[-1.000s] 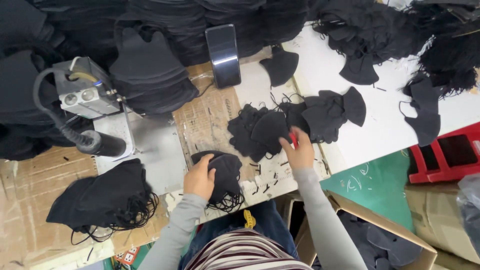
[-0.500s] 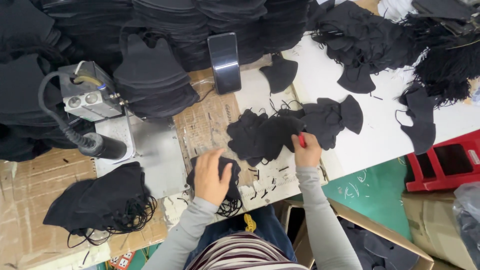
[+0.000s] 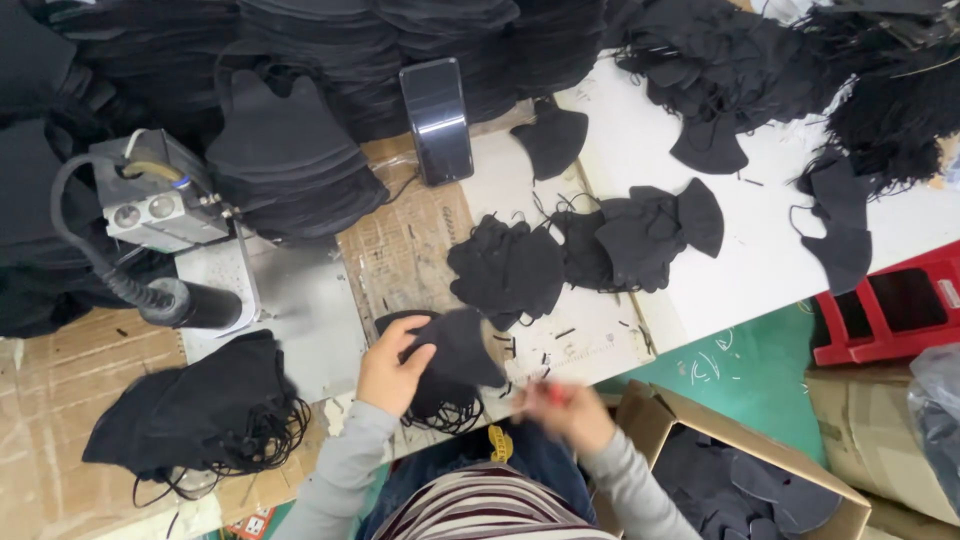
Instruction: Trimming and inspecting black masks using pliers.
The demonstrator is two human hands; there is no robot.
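Note:
My left hand (image 3: 392, 367) grips a black fabric mask piece (image 3: 455, 350) lifted just above the table's near edge, with its thin ear loops hanging below. My right hand (image 3: 562, 404) is blurred, close to my body at the table edge, and closes around a small red-handled tool (image 3: 556, 393). A loose heap of black masks (image 3: 505, 270) lies on the table beyond both hands, with another heap (image 3: 640, 232) to its right.
A grey welding machine (image 3: 160, 215) with a black hose stands at left. A stack of masks (image 3: 190, 410) lies near left. A dark phone (image 3: 438, 120) leans on mask stacks at the back. An open cardboard box (image 3: 745, 475) and a red crate (image 3: 890, 305) sit at right.
My right hand has pulled back from the mask heap to the table's near edge. My left hand has lifted a mask off the small pile in front of me.

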